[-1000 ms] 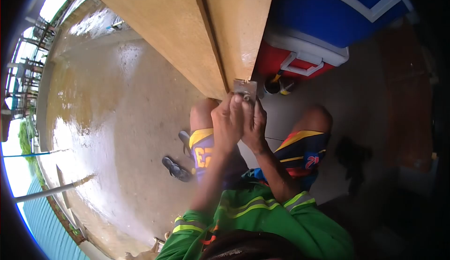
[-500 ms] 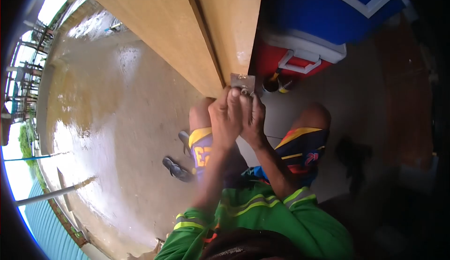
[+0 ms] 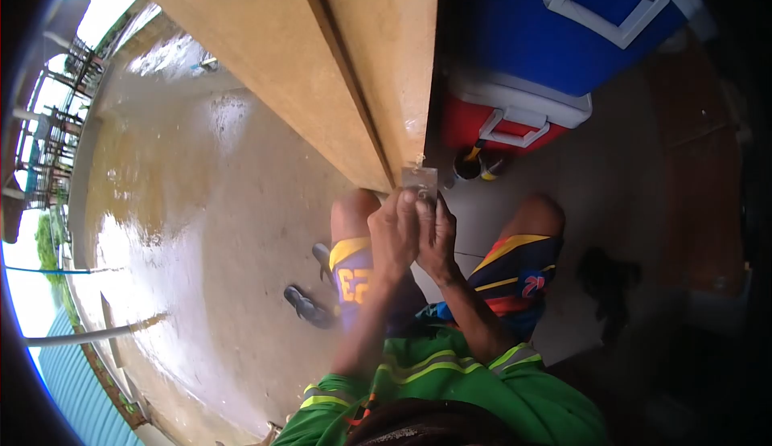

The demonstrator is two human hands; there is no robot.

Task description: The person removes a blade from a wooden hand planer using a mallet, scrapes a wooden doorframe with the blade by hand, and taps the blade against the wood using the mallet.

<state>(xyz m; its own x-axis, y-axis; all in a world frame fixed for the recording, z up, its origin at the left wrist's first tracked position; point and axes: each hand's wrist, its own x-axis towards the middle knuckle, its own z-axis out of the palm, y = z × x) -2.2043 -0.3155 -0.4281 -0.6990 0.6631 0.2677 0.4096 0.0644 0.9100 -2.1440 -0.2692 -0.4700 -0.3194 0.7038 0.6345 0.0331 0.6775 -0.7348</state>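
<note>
Wet ground (image 3: 217, 205) left of grip (image 3: 408, 214), wooden panel (image 3: 390, 52) just beyond. Left hand (image 3: 391, 237) and right hand (image 3: 438, 241) closed on metal plate (image 3: 420, 178), its far edge near panel; contact unclear. Likely risk: uneven finger pressure could tilt plate, gouging panel.

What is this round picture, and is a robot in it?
No robot, just a person! The camera is worn on their head, looking forward and down, so you see their lap and arms. The left hand and right hand are close together, gripping a small flat metal plate by the edge of a big wooden board; I can't tell whether they touch. On the right are a blue cooler, a red cooler with a white lid, and a small dark pot with a yellow-handled tool in it. On the left, a dark sandal lies on the ground.
</note>
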